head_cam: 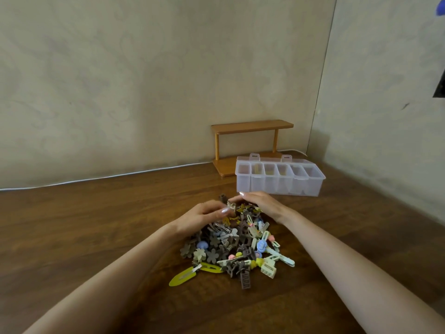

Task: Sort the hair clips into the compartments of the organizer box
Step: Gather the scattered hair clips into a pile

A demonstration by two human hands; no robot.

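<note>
A mixed heap of hair clips point(238, 247) is seen on a dark wooden table point(96, 237), directly in front of the person. In it, brown flower-shaped clips point(212, 255), a blue flower clip point(262, 244) and a cream claw clip point(267, 270) can be made out. A yellow snap clip point(183, 277) and a brown ladder-shaped clip point(245, 280) lie at the near edge.

Both hands are laid on the far end of the heap, close together but not joined. The left hand point(204, 218) is placed on the far left side with its fingers bent. Its thumb tip is set against a small cream clip point(232, 208) — whether that clip is actually pinched cannot be told. The right hand point(260, 203) is stretched across the far edge with fingers fairly straight and relaxed, pointing to the left; nothing is seen gripped in it.

The translucent organizer box point(279, 186) stands beyond the heap and to the right, just behind the right hand. Its lid is folded back, and a single row of six compartments is exposed. No clip from the heap can be seen in any compartment with certainty — the plastic is cloudy.

Behind the box a small two-tier wooden shelf point(250, 127) is set against the beige wall point(120, 92). A white cable point(108, 177) is run along the table's back edge.
</note>
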